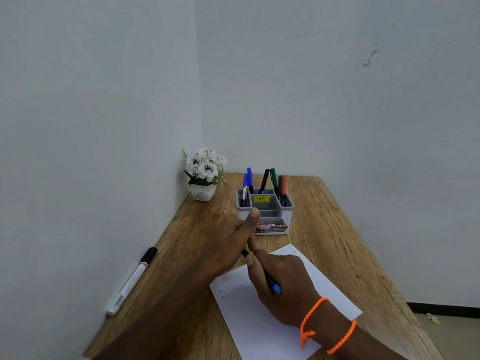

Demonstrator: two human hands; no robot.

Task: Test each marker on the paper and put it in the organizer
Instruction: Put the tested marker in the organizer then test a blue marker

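Observation:
My right hand (285, 289) grips a dark marker (271, 281) with a blue rear end, held low over the white paper (259, 326). The marker's black front end points at my left hand (228, 245). That hand hovers just ahead with its thumb straight up, and one finger reaches down to the black end. Faint zigzag scribbles mark the paper's left part. Behind the hands stands the grey and white organizer (287, 207), holding blue, black, green and red markers upright. A white marker with a black cap (130, 281) lies by the left wall.
The wooden table (337, 242) sits in a corner, with walls at the left and back. A small pot of white flowers (205, 175) stands in that corner, left of the organizer. The table's right edge drops to the floor.

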